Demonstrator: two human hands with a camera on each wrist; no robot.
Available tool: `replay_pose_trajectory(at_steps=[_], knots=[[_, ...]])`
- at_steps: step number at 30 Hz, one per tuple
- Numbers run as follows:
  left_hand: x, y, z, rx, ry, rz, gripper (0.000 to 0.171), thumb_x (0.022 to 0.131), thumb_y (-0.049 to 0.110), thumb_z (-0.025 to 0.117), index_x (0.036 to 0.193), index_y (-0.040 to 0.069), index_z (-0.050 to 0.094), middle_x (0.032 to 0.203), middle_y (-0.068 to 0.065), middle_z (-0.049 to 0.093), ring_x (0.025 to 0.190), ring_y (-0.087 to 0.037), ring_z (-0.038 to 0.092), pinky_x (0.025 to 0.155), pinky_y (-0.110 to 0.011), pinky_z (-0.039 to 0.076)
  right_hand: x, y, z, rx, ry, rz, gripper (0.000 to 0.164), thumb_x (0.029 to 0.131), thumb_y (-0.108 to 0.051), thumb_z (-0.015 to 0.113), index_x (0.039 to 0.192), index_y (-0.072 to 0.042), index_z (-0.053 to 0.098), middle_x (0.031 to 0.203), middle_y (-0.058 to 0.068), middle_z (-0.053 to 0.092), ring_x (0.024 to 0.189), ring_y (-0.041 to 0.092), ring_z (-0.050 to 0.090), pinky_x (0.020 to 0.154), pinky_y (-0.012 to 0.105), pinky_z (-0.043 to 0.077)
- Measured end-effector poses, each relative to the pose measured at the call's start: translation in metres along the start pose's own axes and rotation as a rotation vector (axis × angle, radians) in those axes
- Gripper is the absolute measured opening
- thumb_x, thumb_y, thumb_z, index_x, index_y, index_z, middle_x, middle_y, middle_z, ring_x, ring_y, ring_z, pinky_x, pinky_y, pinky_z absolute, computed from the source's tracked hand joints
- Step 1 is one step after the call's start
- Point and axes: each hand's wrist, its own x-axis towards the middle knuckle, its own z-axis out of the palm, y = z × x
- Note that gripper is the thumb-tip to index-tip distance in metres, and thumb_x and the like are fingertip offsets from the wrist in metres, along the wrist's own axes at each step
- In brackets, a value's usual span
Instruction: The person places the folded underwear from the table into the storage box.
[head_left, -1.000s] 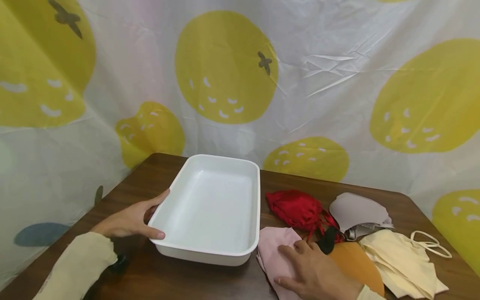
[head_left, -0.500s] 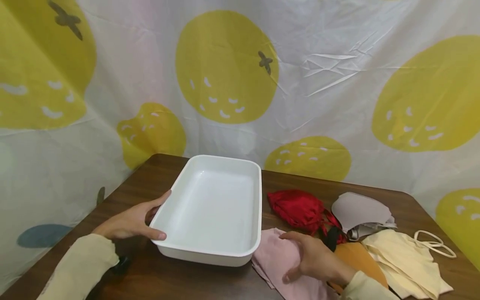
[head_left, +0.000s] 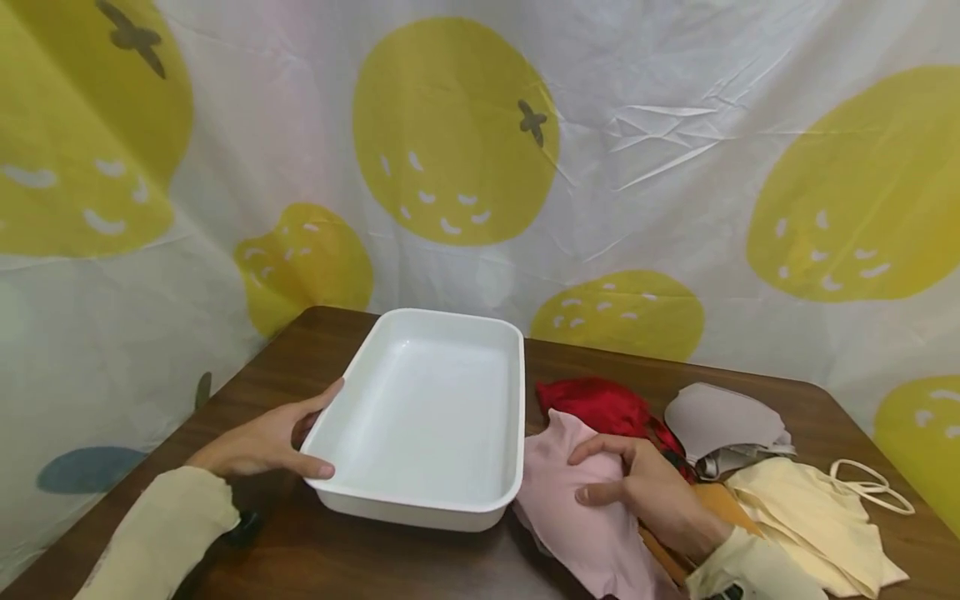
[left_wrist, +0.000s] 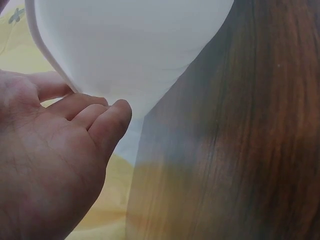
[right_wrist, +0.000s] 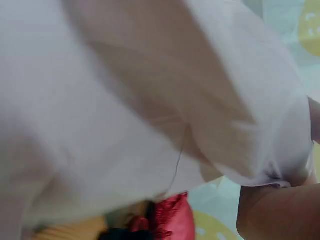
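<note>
A white rectangular tub [head_left: 408, 513] sits in the middle of the table in the head view, with nothing inside. My left hand [head_left: 262, 440] grips its left side, thumb over the rim and fingers against the outer wall. In the left wrist view the fingertips [left_wrist: 120, 112] press the tub's wall. To the right of the tub, my right hand [head_left: 660, 498] pinches a folded pink bra [head_left: 573, 533] between thumb and fingers. The bra's raised end overlaps the tub's right edge, and its pale fabric [right_wrist: 120, 135] fills much of the right wrist view.
Behind the right hand lie a red satin garment [head_left: 600, 405] and a grey bra [head_left: 723, 421]. A cream garment [head_left: 817, 517] with thin straps rests at the right, partly over an orange one [head_left: 723, 504]. A fruit-print curtain [head_left: 637, 208] hangs behind the brown table [head_left: 360, 567].
My right hand, first lying over the pink bra, has taken hold of it and lifted it, uncovering some of the orange garment. The left hand stays on the tub.
</note>
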Motion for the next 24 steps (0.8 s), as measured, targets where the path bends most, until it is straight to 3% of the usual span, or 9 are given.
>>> replay_pose_trajectory(at_steps=[6,9,13,16,21,24], knots=[[-0.001,0.000,0.001,-0.015,-0.004,0.015,0.120,0.080,0.027,0.085,0.161,0.005,-0.001,0.161,-0.034,0.020,0.128,-0.037,0.048,0.094,-0.017,0.048,0.013,-0.022,-0.002,0.048,0.149,0.050,0.036,0.076,-0.009,0.083,0.110,-0.006,0.073,0.115,0.005,0.066,0.088,0.011,0.058,0.066,0.027,0.053],[-0.001,0.001,0.000,-0.023,-0.001,0.013,0.120,0.080,0.026,0.085,0.160,0.003,-0.001,0.161,-0.035,0.019,0.129,-0.038,0.048,0.094,-0.017,0.048,0.027,-0.032,-0.002,0.032,0.204,0.051,0.034,0.080,-0.013,0.081,0.113,-0.009,0.073,0.125,0.010,0.064,0.091,0.011,0.056,0.067,0.025,0.051],[-0.001,-0.001,-0.001,-0.019,0.009,0.002,0.121,0.079,0.025,0.086,0.160,0.002,-0.001,0.161,-0.035,0.020,0.129,-0.039,0.048,0.093,-0.016,0.048,0.056,-0.045,0.003,0.062,0.258,-0.005,0.030,0.085,-0.013,0.077,0.114,-0.006,0.073,0.136,0.014,0.060,0.113,0.016,0.053,0.080,0.020,0.052],[0.000,-0.002,-0.001,-0.020,0.005,-0.006,0.121,0.079,0.026,0.086,0.160,0.004,-0.001,0.161,-0.034,0.021,0.129,-0.039,0.048,0.094,-0.016,0.047,0.079,-0.055,0.009,0.090,0.302,-0.032,0.026,0.086,-0.010,0.075,0.112,-0.004,0.075,0.137,0.014,0.059,0.121,0.020,0.050,0.082,0.018,0.052],[0.001,-0.002,0.000,-0.029,0.000,-0.006,0.121,0.080,0.027,0.086,0.160,0.004,-0.002,0.160,-0.035,0.022,0.128,-0.039,0.050,0.093,-0.017,0.049,0.112,-0.071,0.021,0.144,0.345,-0.019,0.021,0.087,-0.010,0.075,0.108,-0.004,0.076,0.129,0.012,0.061,0.108,0.018,0.056,0.076,0.019,0.053],[0.002,0.000,0.001,-0.023,-0.009,-0.015,0.122,0.079,0.027,0.086,0.160,0.003,-0.002,0.160,-0.036,0.023,0.129,-0.039,0.050,0.093,-0.018,0.049,0.128,-0.081,0.033,0.219,0.346,0.016,0.022,0.089,-0.008,0.073,0.110,-0.003,0.075,0.128,0.011,0.061,0.104,0.019,0.059,0.080,0.024,0.054]])
